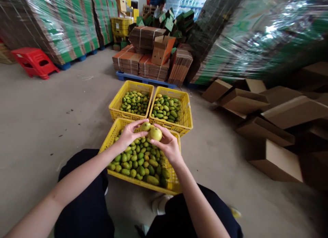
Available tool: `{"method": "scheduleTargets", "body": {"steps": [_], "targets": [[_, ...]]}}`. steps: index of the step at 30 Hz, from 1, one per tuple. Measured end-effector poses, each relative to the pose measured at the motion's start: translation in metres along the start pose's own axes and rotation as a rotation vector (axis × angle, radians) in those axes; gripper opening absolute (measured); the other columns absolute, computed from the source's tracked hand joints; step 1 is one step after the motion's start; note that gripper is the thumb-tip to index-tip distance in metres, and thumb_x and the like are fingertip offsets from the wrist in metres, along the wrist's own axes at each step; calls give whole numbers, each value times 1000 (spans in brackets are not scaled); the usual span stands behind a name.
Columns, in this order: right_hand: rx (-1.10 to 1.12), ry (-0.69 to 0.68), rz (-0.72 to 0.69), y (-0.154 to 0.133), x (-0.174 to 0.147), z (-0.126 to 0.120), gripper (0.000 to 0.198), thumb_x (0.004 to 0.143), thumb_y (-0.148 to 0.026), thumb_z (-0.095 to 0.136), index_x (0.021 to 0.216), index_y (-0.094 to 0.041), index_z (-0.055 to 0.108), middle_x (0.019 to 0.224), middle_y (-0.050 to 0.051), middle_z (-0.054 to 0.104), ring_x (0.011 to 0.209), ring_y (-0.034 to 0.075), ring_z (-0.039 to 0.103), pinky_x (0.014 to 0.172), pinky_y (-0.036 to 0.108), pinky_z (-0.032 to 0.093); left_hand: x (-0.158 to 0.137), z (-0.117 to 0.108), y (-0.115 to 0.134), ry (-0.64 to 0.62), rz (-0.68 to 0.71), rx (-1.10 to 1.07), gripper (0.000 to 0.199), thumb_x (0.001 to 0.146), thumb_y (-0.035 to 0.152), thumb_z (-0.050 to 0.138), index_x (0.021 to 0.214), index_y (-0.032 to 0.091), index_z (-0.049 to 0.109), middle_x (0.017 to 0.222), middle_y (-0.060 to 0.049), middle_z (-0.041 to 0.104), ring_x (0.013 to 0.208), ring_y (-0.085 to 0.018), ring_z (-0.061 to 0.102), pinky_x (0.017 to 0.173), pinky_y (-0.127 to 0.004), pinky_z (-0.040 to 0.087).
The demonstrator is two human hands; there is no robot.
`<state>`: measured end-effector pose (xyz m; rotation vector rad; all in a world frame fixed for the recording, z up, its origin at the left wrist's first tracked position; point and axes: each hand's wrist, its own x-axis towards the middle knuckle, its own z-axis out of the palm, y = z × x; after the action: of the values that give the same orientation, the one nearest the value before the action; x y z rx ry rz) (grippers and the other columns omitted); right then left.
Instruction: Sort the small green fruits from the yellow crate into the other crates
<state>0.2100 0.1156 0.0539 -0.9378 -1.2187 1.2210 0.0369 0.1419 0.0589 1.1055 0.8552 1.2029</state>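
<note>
My left hand (131, 133) is closed on a small green mango (146, 126), gripped between thumb and fingers. Right beside it, my right hand (167, 144) holds a paler yellow-green mango (155, 134) by its sides. Both fruits are held up close together over the near yellow crate (143, 185), which is heaped with green and yellowish mangoes (140, 161). Just beyond stand two more yellow crates, the far left crate (114, 112) and the far right crate (189, 115), each partly filled with similar fruit.
Open cardboard boxes (275, 156) lie piled on the right. Bundled flat cartons (128, 62) rest on a blue pallet (143, 80) ahead. A red stool (36, 62) stands at left, near wrapped stacks (64, 22). A person (160, 7) is in the background.
</note>
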Motion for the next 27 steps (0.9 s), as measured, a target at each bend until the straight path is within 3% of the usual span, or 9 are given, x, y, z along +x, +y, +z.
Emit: {"method": "scheduleTargets", "body": {"steps": [3, 6, 11, 13, 17, 20, 22, 25, 27], "targets": [[156, -7, 110, -2, -3, 5, 52, 60, -21, 86, 108, -27, 67, 105, 1, 72, 101, 21, 65, 96, 36, 49, 4, -2, 1, 11, -61, -203, 38, 69, 14, 78, 106, 19, 71, 119, -6, 69, 116, -21, 60, 102, -30, 43], [368, 42, 169, -4, -6, 10, 34, 66, -27, 82, 96, -26, 65, 94, -1, 72, 89, 18, 67, 86, 32, 53, 9, 0, 1, 50, -218, -409, 21, 80, 16, 64, 101, 15, 69, 109, -8, 72, 102, -19, 66, 91, -29, 51], [637, -21, 317, -7, -1, 9, 30, 69, -35, 74, 94, -22, 64, 101, 4, 70, 90, 22, 66, 78, 34, 55, 12, 2, 1, 79, -429, -627, 24, 89, 19, 43, 94, 12, 66, 88, -7, 73, 72, -15, 67, 67, -26, 56], [683, -45, 372, -4, 0, 9, 32, 69, -39, 74, 94, -21, 63, 93, 4, 71, 81, 21, 66, 72, 33, 55, 13, 1, -1, 44, -482, -638, 26, 90, 26, 44, 86, 12, 65, 73, -6, 69, 56, -13, 62, 54, -23, 52], [621, 34, 345, 4, -6, 15, 34, 64, -37, 83, 84, -22, 60, 79, 0, 68, 65, 15, 62, 56, 25, 51, 16, -4, -8, 40, -538, -572, 34, 91, 32, 43, 65, 14, 57, 50, -1, 57, 29, -7, 39, 31, -18, 31], [590, 24, 317, 6, -13, 18, 36, 63, -38, 85, 82, -22, 59, 80, -1, 66, 64, 14, 60, 48, 22, 46, 18, -5, -14, 159, -547, -554, 37, 94, 31, 41, 63, 14, 55, 56, -3, 62, 31, -7, 46, 32, -17, 34], [589, -32, 319, 5, -15, 17, 37, 66, -39, 83, 91, -22, 61, 79, -1, 64, 66, 14, 61, 47, 21, 44, 19, -3, -17, 212, -554, -568, 37, 95, 37, 45, 67, 14, 57, 62, -3, 65, 38, -9, 54, 33, -16, 36], [602, -105, 328, 4, -15, 15, 42, 72, -41, 77, 106, -25, 60, 80, -1, 65, 73, 17, 63, 52, 24, 47, 20, 0, -20, 244, -527, -610, 35, 90, 46, 57, 75, 14, 59, 69, -3, 66, 48, -10, 61, 34, -15, 37], [630, -117, 379, 3, -12, 14, 39, 76, -47, 71, 104, -22, 61, 78, 1, 66, 76, 19, 64, 55, 26, 49, 20, 1, -20, 233, -503, -645, 31, 86, 44, 63, 78, 14, 59, 70, -1, 65, 50, -9, 61, 35, -14, 37]]}}
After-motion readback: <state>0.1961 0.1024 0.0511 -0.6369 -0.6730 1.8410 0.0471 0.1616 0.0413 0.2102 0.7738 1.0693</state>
